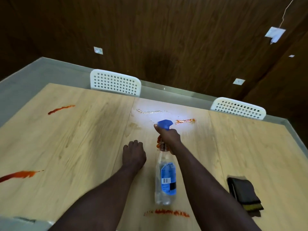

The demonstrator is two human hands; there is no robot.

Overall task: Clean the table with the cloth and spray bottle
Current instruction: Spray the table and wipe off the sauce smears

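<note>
My right hand (169,136) grips the neck of a clear spray bottle (165,180) with a blue label and a blue trigger head, held above the light wooden table (93,130), nozzle pointing away toward the far side. My left hand (133,155) rests on the table just left of the bottle, fingers curled under and holding nothing. A folded dark cloth (244,193) with a yellow edge lies on the table to the right, apart from both hands. Red smears mark the table at far left (60,109), near left (18,175), near front (168,212) and far centre (185,121), with wet patches near the last.
Two white perforated chairs (115,83) (238,108) stand at the table's far edge. A dark wood-panelled wall with small white sockets rises behind. A grey floor strip runs round the table.
</note>
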